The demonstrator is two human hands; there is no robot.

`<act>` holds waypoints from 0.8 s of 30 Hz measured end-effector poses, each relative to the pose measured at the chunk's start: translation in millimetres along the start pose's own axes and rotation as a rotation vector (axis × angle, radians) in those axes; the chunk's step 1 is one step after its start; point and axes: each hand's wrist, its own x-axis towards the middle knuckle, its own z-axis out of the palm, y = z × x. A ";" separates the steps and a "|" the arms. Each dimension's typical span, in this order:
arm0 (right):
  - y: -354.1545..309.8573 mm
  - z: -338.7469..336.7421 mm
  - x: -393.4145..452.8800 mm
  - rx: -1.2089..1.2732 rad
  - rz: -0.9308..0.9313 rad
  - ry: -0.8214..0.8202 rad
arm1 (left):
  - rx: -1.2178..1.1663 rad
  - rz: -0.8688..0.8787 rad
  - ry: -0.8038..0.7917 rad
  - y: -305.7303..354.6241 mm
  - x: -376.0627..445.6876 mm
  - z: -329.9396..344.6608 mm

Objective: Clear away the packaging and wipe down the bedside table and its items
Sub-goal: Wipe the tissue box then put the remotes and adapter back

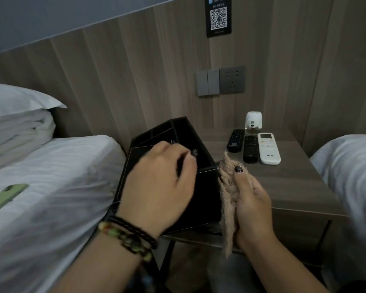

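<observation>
Two hands busy: left hand (159, 182) curled over black organizer box (201, 191) rim, near left on bedside table (283, 182); right hand (251, 206) squeezing beige cloth (228, 187). Hold box steady, rub sides slowly.

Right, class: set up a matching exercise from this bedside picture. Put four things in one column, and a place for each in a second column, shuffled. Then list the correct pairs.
Things:
1. white remote
2. green phone
3. beige cloth
4. power socket

Places:
A. on the wood-panelled wall
B. gripped in the right hand
C. lying on the bed at the left
D. on the bedside table, beside two black remotes

Pairs: 1-D, 2-C, 3-B, 4-A
</observation>
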 end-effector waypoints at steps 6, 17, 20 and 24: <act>0.7 -11.4 -9.1 -0.106 -0.075 0.025 | 0.174 0.022 0.217 1.5 -16.1 37.4; 5.9 5.3 -32.2 -0.254 -0.195 -0.114 | -0.212 0.137 0.352 -92.1 -21.1 6.6; 11.4 19.6 -42.4 -0.286 -0.250 -0.148 | -0.303 0.072 0.377 -94.5 -25.3 12.6; 16.3 35.7 -52.6 -0.322 -0.288 -0.216 | -0.302 0.074 0.483 -93.9 -18.8 20.9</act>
